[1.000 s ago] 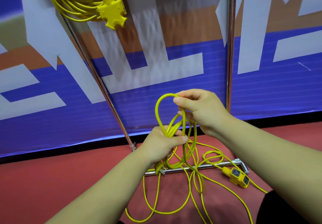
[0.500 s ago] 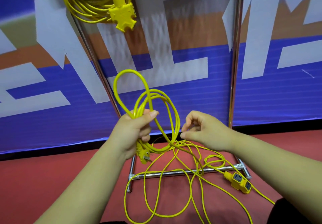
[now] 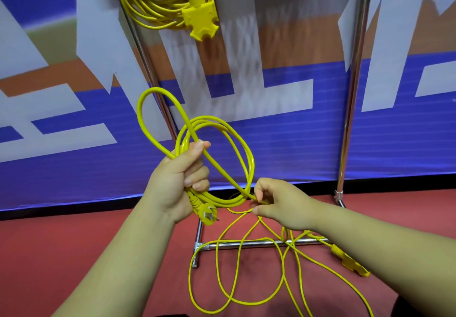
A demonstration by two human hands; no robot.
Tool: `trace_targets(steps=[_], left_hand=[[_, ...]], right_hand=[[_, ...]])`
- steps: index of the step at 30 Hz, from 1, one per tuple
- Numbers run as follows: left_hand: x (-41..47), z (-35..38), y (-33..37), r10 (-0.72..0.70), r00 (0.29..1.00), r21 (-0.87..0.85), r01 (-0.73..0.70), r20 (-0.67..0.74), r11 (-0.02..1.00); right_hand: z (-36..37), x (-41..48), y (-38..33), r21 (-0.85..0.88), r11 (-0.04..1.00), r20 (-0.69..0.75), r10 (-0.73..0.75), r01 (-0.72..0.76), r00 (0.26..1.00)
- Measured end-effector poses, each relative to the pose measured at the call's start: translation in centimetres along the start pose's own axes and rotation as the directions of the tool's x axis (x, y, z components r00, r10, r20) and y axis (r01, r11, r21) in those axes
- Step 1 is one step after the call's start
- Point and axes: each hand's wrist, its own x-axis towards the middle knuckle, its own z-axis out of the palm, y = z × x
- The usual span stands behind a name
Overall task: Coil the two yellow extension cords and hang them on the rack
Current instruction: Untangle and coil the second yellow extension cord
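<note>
My left hand (image 3: 179, 183) grips several loops of a yellow extension cord (image 3: 237, 139) in front of me. The cord's plug (image 3: 207, 214) dangles just below that fist. Lower and to the right, my right hand (image 3: 281, 203) pinches the same cord's free strand. The rest of this cord (image 3: 237, 274) lies loose on the floor, ending in a yellow socket block (image 3: 351, 263). A second yellow cord (image 3: 153, 3), coiled, hangs at the top of the chrome rack (image 3: 145, 53) with its socket head (image 3: 201, 19) pointing down.
The rack's right upright (image 3: 352, 82) and its floor bar (image 3: 249, 244) frame the loose strands on the red floor (image 3: 74, 255). A blue, white and orange banner wall (image 3: 283, 124) stands right behind the rack.
My left hand lifted the gathered loops up and left. My right hand let go of the top loop, dropped down and pinched the free strand lower on the cord.
</note>
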Motion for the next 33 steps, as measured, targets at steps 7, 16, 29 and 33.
trace_targets(steps=[7, 16, 29, 33], left_hand=[[0.9, -3.5, 0.0, -0.088, 0.975, 0.140, 0.118, -0.202, 0.983], [1.9, -5.3, -2.9, -0.372, 0.873, 0.239, 0.452, -0.315, 0.859], [1.3, -2.0, -3.0, -0.282, 0.951, 0.349, 0.309, -0.129, 0.885], [0.9, -0.7, -2.6, -0.192, 0.981, 0.339, 0.190, -0.028, 0.921]], right_hand=[[0.5, 0.5, -1.4, 0.326, 0.940, -0.095, 0.134, -0.096, 0.986], [-4.2, 1.7, -2.0, 0.535, 0.845, -0.630, 0.381, 0.023, 0.676], [-7.2, 1.7, 0.7, -0.121, 0.965, -0.725, 0.074, -0.233, 0.684], [-5.3, 0.9, 1.9, -0.630, 0.724, 0.016, 0.371, -0.279, 0.928]])
